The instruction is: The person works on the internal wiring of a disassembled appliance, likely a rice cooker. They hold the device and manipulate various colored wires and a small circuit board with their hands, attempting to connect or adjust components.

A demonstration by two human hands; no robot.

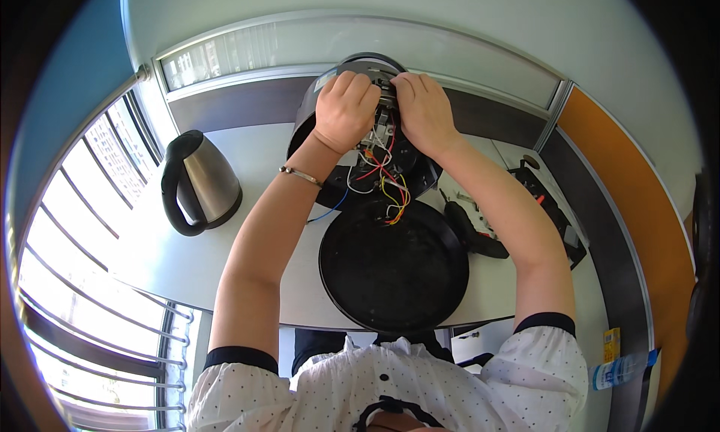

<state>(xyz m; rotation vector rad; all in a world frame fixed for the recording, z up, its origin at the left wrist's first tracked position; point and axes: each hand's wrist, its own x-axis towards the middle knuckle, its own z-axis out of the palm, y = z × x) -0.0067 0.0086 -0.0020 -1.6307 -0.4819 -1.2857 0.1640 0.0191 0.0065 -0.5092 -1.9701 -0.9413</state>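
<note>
Here, a person in a dotted white shirt reaches both bare forearms past a round black pan-like base, which lies directly on the near side of an opened dark appliance housing. Loose red, white and yellow wires spill from the housing's open face toward the far rim of that base, while a blue wire trails out at its near left. The left hand is curled on the left of the housing's exposed metal workings, the right hand on the right, the two almost meeting; neither is clearly nearer. Fingers on both are bent inward, but the tips are hidden, so whether they grip or merely touch cannot be told. The housing sits beneath and between the hands, its open face toward the person, its long axis apparently running away from the body.

A pale tabletop supports the housing. Just right of it lies a black handled tool, and farther right a black tool case; well to its left stands a steel kettle. Beyond the housing rises a grey-and-glass partition, with a bright barred window off to its left and an orange panel to its right
</note>
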